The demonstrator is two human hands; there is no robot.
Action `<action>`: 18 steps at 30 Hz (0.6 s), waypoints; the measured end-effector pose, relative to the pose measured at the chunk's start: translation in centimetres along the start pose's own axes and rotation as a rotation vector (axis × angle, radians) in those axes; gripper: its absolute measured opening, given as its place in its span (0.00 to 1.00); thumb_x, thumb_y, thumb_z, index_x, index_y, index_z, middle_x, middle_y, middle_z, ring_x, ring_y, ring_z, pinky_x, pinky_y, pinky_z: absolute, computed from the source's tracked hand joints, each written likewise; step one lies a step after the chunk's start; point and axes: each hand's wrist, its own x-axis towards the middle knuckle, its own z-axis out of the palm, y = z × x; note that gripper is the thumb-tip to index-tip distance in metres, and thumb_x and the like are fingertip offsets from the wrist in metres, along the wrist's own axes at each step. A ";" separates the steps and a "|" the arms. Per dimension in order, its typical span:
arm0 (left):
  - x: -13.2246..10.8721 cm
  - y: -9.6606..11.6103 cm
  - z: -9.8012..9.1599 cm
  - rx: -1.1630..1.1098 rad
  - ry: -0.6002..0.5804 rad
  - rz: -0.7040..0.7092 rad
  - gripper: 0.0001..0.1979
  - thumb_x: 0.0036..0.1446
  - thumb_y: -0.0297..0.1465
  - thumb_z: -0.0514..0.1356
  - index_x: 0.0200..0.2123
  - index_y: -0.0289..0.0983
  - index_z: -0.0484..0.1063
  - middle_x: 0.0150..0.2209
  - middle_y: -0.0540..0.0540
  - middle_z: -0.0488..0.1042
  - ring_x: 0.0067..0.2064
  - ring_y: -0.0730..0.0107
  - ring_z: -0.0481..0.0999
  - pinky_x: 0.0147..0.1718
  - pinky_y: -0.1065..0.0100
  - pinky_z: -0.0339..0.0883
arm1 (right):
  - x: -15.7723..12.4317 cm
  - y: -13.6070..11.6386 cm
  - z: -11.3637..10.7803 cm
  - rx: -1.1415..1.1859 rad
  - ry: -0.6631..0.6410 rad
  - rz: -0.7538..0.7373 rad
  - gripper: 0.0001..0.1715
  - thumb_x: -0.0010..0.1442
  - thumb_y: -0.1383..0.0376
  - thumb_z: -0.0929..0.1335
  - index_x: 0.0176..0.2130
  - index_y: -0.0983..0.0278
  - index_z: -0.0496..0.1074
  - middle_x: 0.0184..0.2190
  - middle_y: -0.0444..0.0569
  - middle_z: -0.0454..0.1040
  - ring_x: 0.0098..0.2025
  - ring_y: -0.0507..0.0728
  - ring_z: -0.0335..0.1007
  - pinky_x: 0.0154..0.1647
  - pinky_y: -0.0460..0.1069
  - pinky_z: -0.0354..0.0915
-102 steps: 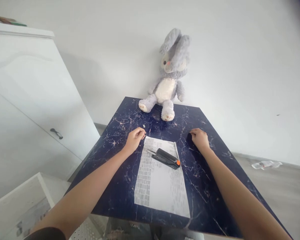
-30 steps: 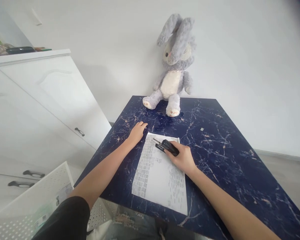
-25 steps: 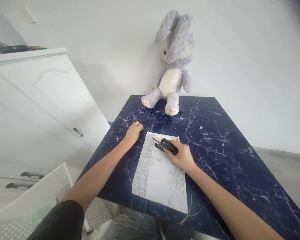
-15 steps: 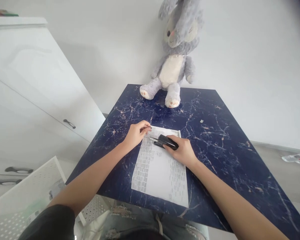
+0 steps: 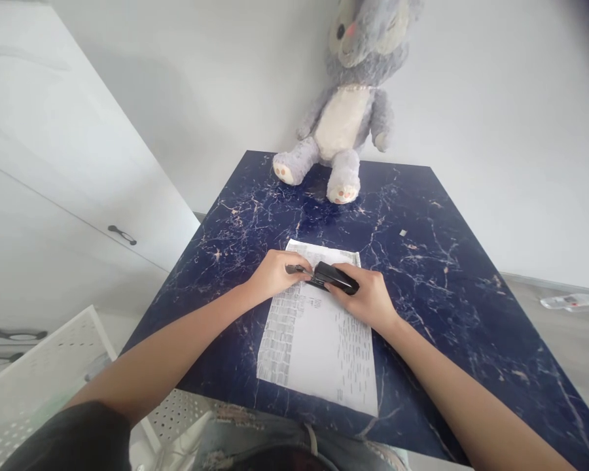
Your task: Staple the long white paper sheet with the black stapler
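Observation:
My right hand (image 5: 366, 293) grips a black stapler (image 5: 338, 278) from the right, thumb on the near side and fingers on the far side. The stapler points left above the upper part of a sheet of paper (image 5: 319, 350) with drawn brick-like blocks and short dashes. At its front end, my left hand (image 5: 277, 271) is closed, with a small dark grey strip (image 5: 295, 269) between thumb and fingers. Whether this strip is loose or part of the stapler is hard to tell. The left fingertips touch the stapler's front.
The paper lies on a dark blue marbled table (image 5: 216, 340). A grey plush toy (image 5: 343, 124) sits at the back against the wall. A small pale scrap (image 5: 403, 233) lies right of centre. White cabinets (image 5: 78, 170) and a perforated white rack (image 5: 73, 353) stand at the left.
My left hand has moved from the paper's top left corner to the stapler's front end. The thin metal rod seen jutting from the stapler is now mostly behind its fingers. The view has shifted slightly.

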 end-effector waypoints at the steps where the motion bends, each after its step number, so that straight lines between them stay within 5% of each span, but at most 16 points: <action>1: 0.0 0.0 0.0 -0.004 0.010 -0.006 0.03 0.56 0.33 0.69 0.34 0.41 0.83 0.36 0.47 0.83 0.37 0.63 0.81 0.42 0.62 0.73 | 0.0 0.0 0.0 0.001 0.005 -0.001 0.14 0.60 0.61 0.71 0.47 0.58 0.77 0.39 0.47 0.82 0.37 0.59 0.79 0.39 0.52 0.72; 18: 0.4 -0.4 -1.1 -0.052 -0.043 -0.014 0.06 0.54 0.33 0.71 0.34 0.38 0.83 0.36 0.46 0.83 0.35 0.69 0.80 0.36 0.68 0.72 | -0.1 0.1 -0.1 0.038 0.008 -0.012 0.14 0.59 0.64 0.71 0.47 0.60 0.77 0.38 0.46 0.82 0.36 0.58 0.79 0.39 0.51 0.71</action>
